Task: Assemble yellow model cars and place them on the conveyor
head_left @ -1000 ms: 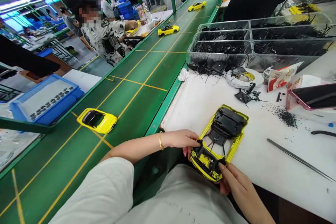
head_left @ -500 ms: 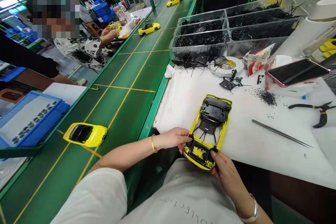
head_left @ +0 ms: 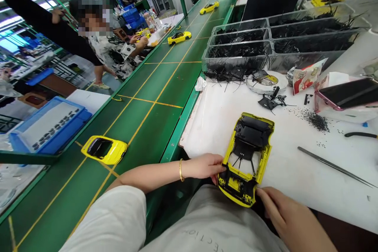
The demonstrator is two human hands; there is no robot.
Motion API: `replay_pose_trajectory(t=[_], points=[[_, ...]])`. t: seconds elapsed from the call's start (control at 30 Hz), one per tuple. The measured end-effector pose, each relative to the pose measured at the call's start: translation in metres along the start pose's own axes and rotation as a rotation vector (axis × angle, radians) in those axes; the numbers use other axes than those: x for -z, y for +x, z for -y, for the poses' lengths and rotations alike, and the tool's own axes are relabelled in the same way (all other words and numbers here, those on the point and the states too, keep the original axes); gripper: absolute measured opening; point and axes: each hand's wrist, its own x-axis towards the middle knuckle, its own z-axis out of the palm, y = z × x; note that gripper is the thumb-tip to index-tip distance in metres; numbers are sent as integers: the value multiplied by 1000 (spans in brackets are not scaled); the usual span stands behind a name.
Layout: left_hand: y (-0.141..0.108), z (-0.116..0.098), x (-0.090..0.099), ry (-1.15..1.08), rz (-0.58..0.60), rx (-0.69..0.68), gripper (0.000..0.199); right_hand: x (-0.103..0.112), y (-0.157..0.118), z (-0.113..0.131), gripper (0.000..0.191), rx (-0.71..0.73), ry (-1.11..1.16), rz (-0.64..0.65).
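Note:
A yellow toy car body (head_left: pixel 267 155), upside down, is held over the near edge of the white worktop, showing its black inside parts. My left hand (head_left: pixel 208 167) is closed on its left side near the rounded end, the thumb on top and the fingers partly hidden beneath. At the right corner of that same end, my right hand (head_left: pixel 277 206) pinches the edge; most of its fingertips are hidden. Beyond the car body, black wired parts (head_left: pixel 268 102) lie beside a white spool (head_left: pixel 251 82). Metal tweezers (head_left: pixel 333 165) rest on the worktop to the right.
A green conveyor belt (head_left: pixel 141 126) runs along my left, carrying a yellow car body (head_left: pixel 104 149) and others farther off. Clear bins (head_left: pixel 236 63) of black parts stand at the back, near a phone (head_left: pixel 348 94) and small black bits (head_left: pixel 317 121). A co-worker (head_left: pixel 109 47) sits across the belt.
My right hand has shifted from on top of the car body's near end to its right outer edge. The view has turned somewhat left; a standing person's arm across the belt has risen.

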Motion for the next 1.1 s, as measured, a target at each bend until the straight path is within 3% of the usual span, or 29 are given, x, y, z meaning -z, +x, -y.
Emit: replay_pose_trajectory(t=[0.1, 0.2, 0.27, 0.43, 0.7, 0.9, 1.03, 1.1], points=[[2, 5, -5, -19, 16, -24, 52, 9, 15, 25, 25, 220, -308, -170], [8, 13, -9, -54, -10, -48, 53, -10, 44, 45, 12, 223, -551, -47], [13, 18, -11, -66, -33, -58, 48, -22, 63, 50, 15, 189, -609, 78], [21, 25, -18, -119, -94, -104, 36, -28, 75, 47, 30, 83, -528, 283], [25, 32, -27, -247, -197, -104, 45, -21, 75, 60, 32, -8, -503, 329], [19, 23, -26, -228, -164, -123, 45, -11, 82, 69, 30, -10, -517, 350], [18, 19, -22, -134, -63, -116, 39, -2, 93, 72, 18, -30, -520, 405], [22, 22, -21, -140, -78, -96, 39, 0, 99, 74, 12, -47, -530, 409]])
